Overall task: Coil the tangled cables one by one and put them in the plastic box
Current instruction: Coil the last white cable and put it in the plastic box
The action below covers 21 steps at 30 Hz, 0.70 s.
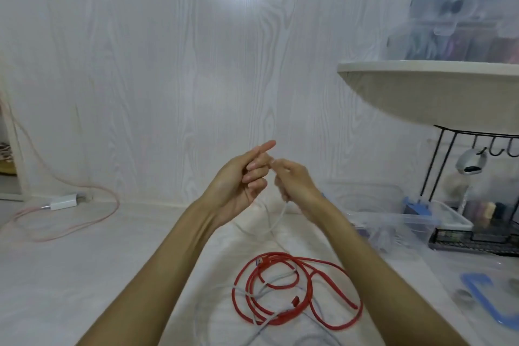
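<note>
Two hands meet in mid-air above the floor; the right hand (295, 180) pinches the end of a white cable (278, 219) between thumb and fingertips, while the left hand (241, 177) has its lower fingers curled toward that same end and its index finger out straight; whether the left truly grips the cable I cannot tell. From the pinch the white cable hangs almost straight down, then trails toward the person and into the tangle, where it threads through the loops of a red cable (297, 286); so the slack lies below and nearer than the grip, and coiling probably means drawing it up through the red. The right hand is the nearer one to the plastic box (393, 219), which sits open just to its right; a blue-rimmed lid (483, 303) lies nearer. All of this rests on a pale wood-grain floor (98, 275) against a matching wall (168, 64); a pink cable (70, 222) and a white charger (63, 202) lie well apart at the left.
</note>
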{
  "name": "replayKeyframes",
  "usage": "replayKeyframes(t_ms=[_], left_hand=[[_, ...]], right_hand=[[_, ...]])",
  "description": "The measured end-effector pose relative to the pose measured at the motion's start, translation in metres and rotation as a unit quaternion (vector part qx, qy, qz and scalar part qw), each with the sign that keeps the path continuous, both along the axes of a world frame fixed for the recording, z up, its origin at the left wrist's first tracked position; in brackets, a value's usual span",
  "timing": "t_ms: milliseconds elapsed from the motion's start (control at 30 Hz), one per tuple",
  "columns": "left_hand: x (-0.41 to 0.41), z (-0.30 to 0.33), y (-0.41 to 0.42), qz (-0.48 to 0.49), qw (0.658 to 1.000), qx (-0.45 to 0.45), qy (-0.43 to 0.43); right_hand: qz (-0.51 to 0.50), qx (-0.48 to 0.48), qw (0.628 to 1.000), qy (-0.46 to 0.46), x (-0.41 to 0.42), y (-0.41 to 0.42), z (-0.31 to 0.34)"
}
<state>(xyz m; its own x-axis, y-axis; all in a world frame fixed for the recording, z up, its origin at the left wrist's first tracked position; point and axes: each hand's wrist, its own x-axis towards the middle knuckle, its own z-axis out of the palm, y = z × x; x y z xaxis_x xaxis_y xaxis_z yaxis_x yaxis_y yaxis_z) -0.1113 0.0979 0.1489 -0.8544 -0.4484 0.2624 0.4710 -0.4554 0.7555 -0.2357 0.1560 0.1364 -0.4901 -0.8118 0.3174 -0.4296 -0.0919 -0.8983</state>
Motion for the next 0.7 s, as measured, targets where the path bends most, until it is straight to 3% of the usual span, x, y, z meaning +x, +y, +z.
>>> replayKeyframes(t_ms=[67,133,200,267,333,433,533,633,700], left_hand=[[-0.002,-0.009,-0.021,0.018,0.999,0.039,0.023],[-0.002,-0.022,-0.045,0.078,0.997,0.008,-0.001],[-0.002,-0.031,-0.065,0.155,0.987,-0.039,-0.031],[0.004,-0.036,-0.081,0.217,0.976,-0.036,-0.011],[0.011,-0.034,-0.093,0.243,0.969,-0.002,0.046],[0.02,-0.036,-0.11,0.274,0.956,0.026,0.101],[0.021,-0.046,-0.119,0.345,0.935,0.002,0.083],[0.018,-0.059,-0.125,0.396,0.916,-0.062,0.025],[0.015,-0.064,-0.125,0.406,0.907,-0.105,-0.031]], right_hand=[[0.027,0.05,0.998,0.042,0.014,-0.029,-0.018],[0.066,0.086,0.994,0.029,0.028,-0.053,-0.037],[0.12,0.08,0.985,-0.098,0.041,-0.066,-0.05],[0.177,0.055,0.943,-0.276,0.05,-0.074,-0.061],[0.194,0.066,0.923,-0.327,0.051,-0.077,-0.068],[0.193,0.14,0.95,-0.201,0.048,-0.074,-0.076],[0.188,0.202,0.961,-0.005,0.043,-0.067,-0.071],[0.19,0.24,0.926,0.22,0.037,-0.057,-0.055],[0.21,0.253,0.896,0.299,0.037,-0.049,-0.043]])
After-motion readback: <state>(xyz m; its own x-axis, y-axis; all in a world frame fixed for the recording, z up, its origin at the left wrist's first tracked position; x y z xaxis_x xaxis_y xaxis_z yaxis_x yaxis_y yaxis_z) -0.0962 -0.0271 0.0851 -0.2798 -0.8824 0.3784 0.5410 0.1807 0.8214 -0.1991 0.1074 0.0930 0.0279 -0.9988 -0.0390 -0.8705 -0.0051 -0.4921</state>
